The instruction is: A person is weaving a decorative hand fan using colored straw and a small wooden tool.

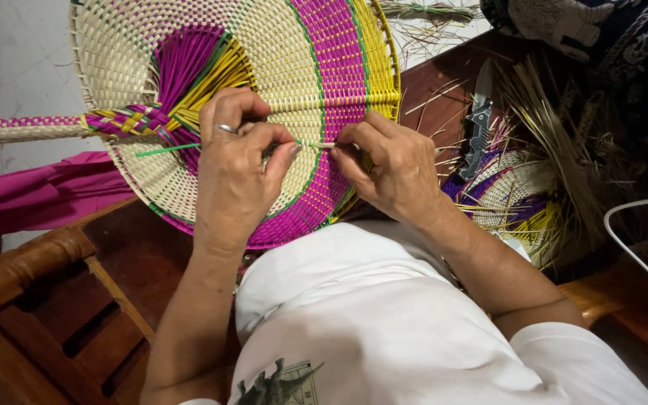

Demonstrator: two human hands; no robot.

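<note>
From the head view, a round woven fan (316, 67) in cream, magenta, yellow and green rests tilted over the person's lap, its braided handle (46, 127) pointing out to the left. The left hand (238, 169), a ring on one finger, lies against the middle of the fan with thumb and fingers pinched shut on a thin pale strip (315, 144) running sideways across the weave. The right hand (388, 169) sits just beside it, its fingertips closed on the same strip's other end, so the strip spans the small gap between the two hands. A loose green strand (166, 150) sticks out to the left below the handle. To the right, on the dark wooden table (429, 79), a folding knife (478, 124) lies near a second, partly woven fan (515, 195) and a heap of loose straw strips (556, 127). A magenta cloth (39, 195) lies at left, and a white cable (639, 247) curves at right.
</note>
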